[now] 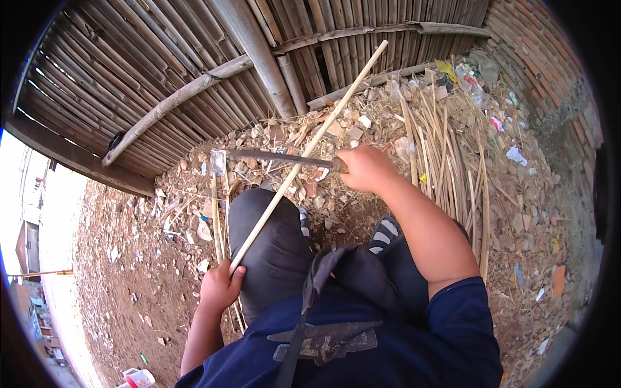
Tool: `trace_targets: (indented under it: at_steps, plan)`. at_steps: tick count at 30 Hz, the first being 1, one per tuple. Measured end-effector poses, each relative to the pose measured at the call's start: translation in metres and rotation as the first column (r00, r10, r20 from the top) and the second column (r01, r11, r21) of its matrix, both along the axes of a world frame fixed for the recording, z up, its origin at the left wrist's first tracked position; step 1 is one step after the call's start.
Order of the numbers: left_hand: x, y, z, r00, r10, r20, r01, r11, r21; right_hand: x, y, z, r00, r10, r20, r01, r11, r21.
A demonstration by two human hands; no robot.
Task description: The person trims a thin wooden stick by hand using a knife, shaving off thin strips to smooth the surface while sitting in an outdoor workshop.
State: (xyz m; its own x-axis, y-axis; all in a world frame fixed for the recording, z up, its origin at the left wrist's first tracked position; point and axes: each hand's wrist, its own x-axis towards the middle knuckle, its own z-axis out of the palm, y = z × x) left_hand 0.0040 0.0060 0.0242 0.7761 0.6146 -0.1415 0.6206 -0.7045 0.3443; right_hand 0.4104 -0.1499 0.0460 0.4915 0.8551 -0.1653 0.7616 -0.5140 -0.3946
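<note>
My left hand (221, 286) is closed around the lower end of a long pale wooden stick (341, 107), probably split bamboo. The stick slants across my left knee, its far end up and to the right near the fence. My right hand (366, 168) grips the short handle of a knife (272, 156) with a long dark blade. That blade points left and crosses the stick around its middle; whether its edge bites into the wood I cannot tell.
Many thin strips (440, 152) lie in a pile to my right, with a few more strips (217, 223) by my left knee. A bamboo fence (174, 71) stands ahead and a brick wall (546, 58) to the right. Rubble and plastic scraps (516, 155) litter the ground.
</note>
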Motion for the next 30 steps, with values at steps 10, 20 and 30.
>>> trace_targets:
  at_steps: [10,20,30]
  plan:
    - [-0.002,0.011,-0.024,0.997,-0.040,0.071,0.033,0.995,0.094,0.027,-0.005,-0.032,0.968,-0.243,-0.065,0.252,0.941,0.226]
    - [-0.003,0.023,-0.033,0.992,-0.076,0.101,0.071,0.996,0.058,0.026,0.000,-0.027,0.973,-0.201,-0.110,0.215,0.968,0.131]
    - [-0.009,0.019,-0.035,0.993,-0.074,0.089,0.065,0.993,0.095,-0.004,0.007,0.008,0.996,0.081,-0.046,-0.086,0.990,-0.112]
